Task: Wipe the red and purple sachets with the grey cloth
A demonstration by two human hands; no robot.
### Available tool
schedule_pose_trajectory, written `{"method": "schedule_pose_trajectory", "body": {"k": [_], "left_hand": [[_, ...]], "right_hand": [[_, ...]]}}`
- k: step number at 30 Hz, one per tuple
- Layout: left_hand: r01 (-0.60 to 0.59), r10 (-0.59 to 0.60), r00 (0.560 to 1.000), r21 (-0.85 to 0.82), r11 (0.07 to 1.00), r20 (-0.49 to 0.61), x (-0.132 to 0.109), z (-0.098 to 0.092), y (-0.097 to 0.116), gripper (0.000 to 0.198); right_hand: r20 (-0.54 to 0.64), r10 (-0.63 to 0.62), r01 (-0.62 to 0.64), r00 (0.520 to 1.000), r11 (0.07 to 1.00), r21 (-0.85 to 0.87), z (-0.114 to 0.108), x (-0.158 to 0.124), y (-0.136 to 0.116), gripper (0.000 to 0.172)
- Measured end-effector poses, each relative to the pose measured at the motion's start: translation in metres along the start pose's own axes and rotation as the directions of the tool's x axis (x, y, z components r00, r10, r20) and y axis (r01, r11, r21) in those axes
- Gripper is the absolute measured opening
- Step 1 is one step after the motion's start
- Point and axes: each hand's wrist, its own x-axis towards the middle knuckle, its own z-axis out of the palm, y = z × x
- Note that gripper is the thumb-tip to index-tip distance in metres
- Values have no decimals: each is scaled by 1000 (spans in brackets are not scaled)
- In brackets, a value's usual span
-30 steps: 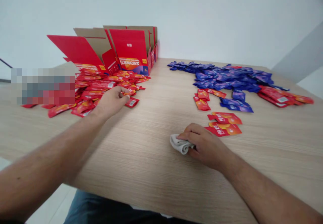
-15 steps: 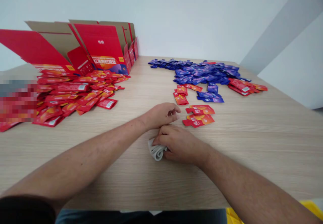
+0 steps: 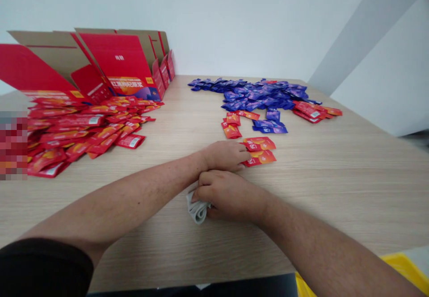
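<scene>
Two hands meet near the middle of the surface point(image 3: 335, 176) in the head view, which is the only view. The right hand point(image 3: 228, 194) lies low on the wood. Its fingers are curled shut around a grey cloth point(image 3: 197, 211). The cloth is crumpled, rests on the surface and sticks out of the hand on the person's left side.

The left hand point(image 3: 226, 155) lies just behind the right hand, touching it or very nearly so, and its forearm comes across from the left. Its fingers are lightly bent and point to the right, and the fingertips point(image 3: 246, 156) touch the edge of a red packet point(image 3: 263, 157). Whether they pinch this packet or only rest against it, I cannot tell. A second packet point(image 3: 259, 143) of the same kind lies just behind the first, close against it.

Further back are some small packets point(image 3: 231, 127), also red. Behind them a blue pile point(image 3: 254, 94) spreads wide, with a few red ones at its right end point(image 3: 313, 109). On the left side a big red pile point(image 3: 83, 127) covers the surface, and one part of it at the picture edge is blurred. Behind this pile open red boxes point(image 3: 124, 64) stand with their flaps up, near the wall. A yellow thing point(image 3: 402, 265) shows at the bottom right, below the surface edge.
</scene>
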Motion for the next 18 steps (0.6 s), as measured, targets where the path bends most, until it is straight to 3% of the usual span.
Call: {"method": "schedule_pose_trajectory", "body": {"k": [4,11,15,18], "left_hand": [[102,-103,995,-41,994,-7,-2,5,0,18],[83,-84,997,94,992,1,-30,11,-2,28],[225,-221,965,9,974,-143,-62,10,-10,30],[320,-337,888,-107,941,-313,-88,0,-12,31]], "right_hand": [[6,1,-1,1000,1000,0,-2,0,-2,19],[21,-14,14,1000,1000,2,-3,1,-6,17],[31,-7,6,999,999,38,-4,1,-10,19],[66,5,-9,998,998,68,-7,1,-14,21]]}}
